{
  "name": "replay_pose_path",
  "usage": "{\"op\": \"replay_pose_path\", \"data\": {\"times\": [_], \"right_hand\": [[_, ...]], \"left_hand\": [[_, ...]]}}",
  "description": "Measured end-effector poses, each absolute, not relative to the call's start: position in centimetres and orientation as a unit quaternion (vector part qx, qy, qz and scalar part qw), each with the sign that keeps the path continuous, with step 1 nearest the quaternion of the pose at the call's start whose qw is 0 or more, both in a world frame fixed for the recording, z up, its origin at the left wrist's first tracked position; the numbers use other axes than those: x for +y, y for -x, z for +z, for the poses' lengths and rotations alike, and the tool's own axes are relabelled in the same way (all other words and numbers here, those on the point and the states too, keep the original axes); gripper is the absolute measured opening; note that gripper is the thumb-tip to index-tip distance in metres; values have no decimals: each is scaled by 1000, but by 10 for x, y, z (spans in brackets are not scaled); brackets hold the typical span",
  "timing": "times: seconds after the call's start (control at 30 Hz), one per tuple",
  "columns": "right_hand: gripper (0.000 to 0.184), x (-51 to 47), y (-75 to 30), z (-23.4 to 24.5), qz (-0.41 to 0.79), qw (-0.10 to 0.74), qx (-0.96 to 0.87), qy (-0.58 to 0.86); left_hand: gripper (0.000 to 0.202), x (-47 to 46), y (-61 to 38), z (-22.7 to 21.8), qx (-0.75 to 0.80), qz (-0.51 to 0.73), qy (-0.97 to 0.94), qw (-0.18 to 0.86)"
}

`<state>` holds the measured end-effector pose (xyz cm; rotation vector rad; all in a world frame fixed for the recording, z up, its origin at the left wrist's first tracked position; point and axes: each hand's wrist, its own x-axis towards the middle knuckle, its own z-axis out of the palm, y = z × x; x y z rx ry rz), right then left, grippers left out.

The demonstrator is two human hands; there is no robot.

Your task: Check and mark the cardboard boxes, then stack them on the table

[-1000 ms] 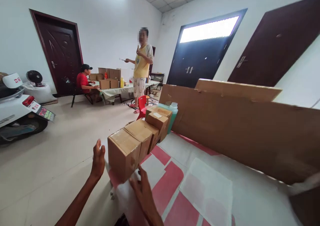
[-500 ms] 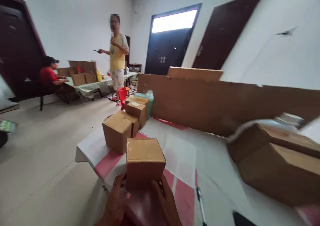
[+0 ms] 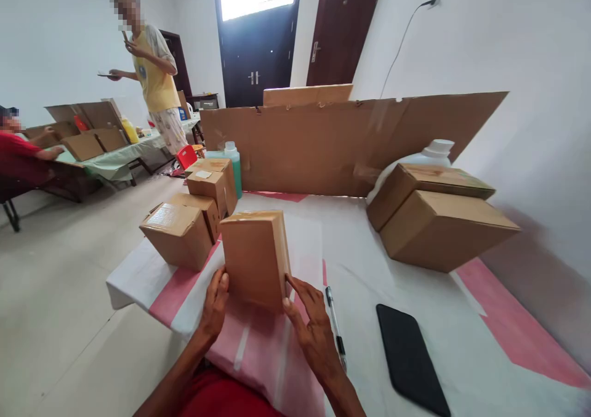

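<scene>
Between my two hands a closed cardboard box [image 3: 253, 260] stands tilted over the front of the table, its flat brown side facing me. My left hand [image 3: 215, 303] presses its fingers to the lower left side. On the lower right edge, my right hand [image 3: 311, 315] grips with thumb and fingers. Whether the box's bottom touches the cloth cannot be made out. Right of that hand lies a pen [image 3: 336, 327], and further right a black phone-like slab [image 3: 410, 355] lies flat on the white and pink tablecloth [image 3: 355, 244].
Several cardboard boxes [image 3: 178, 235] line the left edge, near a green-liquid bottle [image 3: 234, 167]. A cardboard panel [image 3: 300, 149] stands along the back. More boxes [image 3: 447, 226] and a white jug [image 3: 438, 149] are at right. One person [image 3: 157, 75] stands; another [image 3: 23, 158] sits far left.
My view has swung right and down. The box has turned between my hands, now showing a broad face and its right side. The standing person appears further left and closer.
</scene>
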<state>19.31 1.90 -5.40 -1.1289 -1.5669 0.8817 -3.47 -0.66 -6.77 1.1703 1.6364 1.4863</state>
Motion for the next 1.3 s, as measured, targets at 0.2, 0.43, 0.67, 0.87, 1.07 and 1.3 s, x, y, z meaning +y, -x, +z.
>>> {"op": "replay_pose_path", "data": {"times": [0.2, 0.43, 0.67, 0.87, 1.07, 1.3], "right_hand": [[54, 35, -180, -51, 430, 481, -628, 435], [60, 43, -184, -46, 506, 481, -570, 433], [63, 45, -194, -25, 489, 522, -551, 430], [72, 47, -195, -15, 476, 518, -546, 455], [70, 64, -197, -18, 464, 530, -529, 473], [57, 107, -209, -22, 506, 575, -461, 448]], "left_hand": [[70, 1, 42, -49, 587, 580, -471, 312], [67, 2, 33, -34, 570, 602, -471, 301], [58, 19, 27, 6, 514, 621, -541, 238], [59, 32, 24, 20, 480, 627, -555, 263], [63, 55, 24, 21, 414, 646, -562, 309], [44, 84, 15, 20, 417, 625, -608, 257]]}}
